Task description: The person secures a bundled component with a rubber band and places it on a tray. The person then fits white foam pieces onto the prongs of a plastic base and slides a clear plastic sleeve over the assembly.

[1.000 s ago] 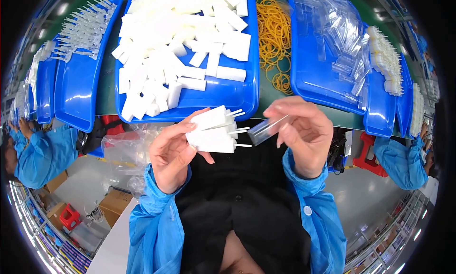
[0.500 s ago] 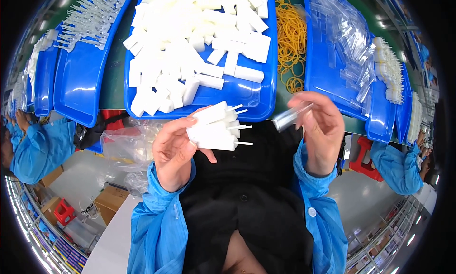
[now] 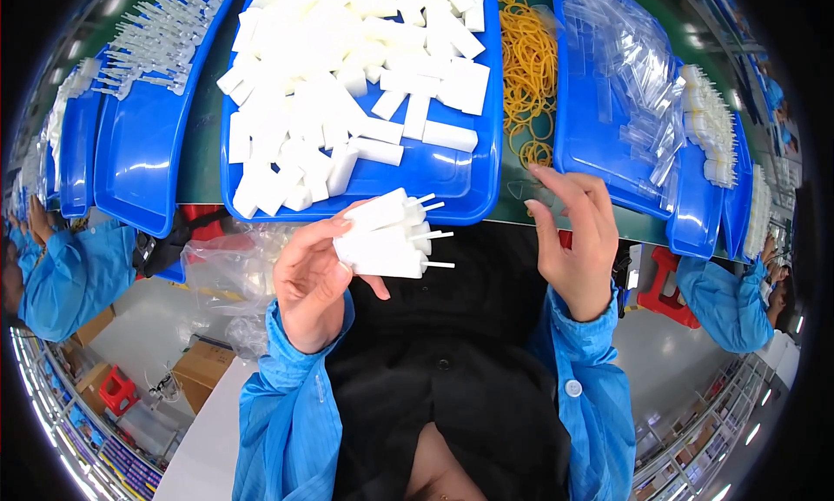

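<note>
- In the head view, pinching a cluster of white blocks (image 3: 382,240) in the left hand (image 3: 311,279), just in front of the middle blue tray (image 3: 443,186), with thin white sticks (image 3: 440,265) pointing rightward.
- Right of the cluster, well apart from it, holding the right hand (image 3: 580,249) with its grip spread, thumb away from fingers, near yellow rubber bands (image 3: 528,58).
- Across the green bench (image 3: 205,110), seeing loose white pieces (image 3: 300,101) heaped in the middle blue tray.
</note>
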Available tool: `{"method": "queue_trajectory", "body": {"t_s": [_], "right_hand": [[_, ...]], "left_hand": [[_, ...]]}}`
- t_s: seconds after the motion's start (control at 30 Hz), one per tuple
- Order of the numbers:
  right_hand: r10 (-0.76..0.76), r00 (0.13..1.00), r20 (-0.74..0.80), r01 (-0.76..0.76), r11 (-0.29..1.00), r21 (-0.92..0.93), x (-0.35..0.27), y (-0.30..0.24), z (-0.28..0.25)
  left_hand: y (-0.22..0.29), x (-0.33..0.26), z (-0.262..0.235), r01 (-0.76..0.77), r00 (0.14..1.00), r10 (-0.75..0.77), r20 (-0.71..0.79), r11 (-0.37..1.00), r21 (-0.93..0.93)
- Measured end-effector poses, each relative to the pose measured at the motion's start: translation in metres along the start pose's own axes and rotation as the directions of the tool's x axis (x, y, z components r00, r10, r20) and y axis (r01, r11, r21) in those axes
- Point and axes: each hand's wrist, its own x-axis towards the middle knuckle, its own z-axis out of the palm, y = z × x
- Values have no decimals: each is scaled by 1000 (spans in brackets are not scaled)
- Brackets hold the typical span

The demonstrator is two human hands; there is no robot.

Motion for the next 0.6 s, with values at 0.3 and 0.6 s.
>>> {"method": "queue_trajectory", "body": {"t_s": [0.3,0.6], "right_hand": [[-35,998,46,39,994,-98,2,3,-3],[384,917,-103,-231,725,649,-12,-13,-11]], "left_hand": [[-1,1,2,4,1000,-4,10,1000,-14],[-4,2,2,25,995,-23,95,1000,-16]]}}
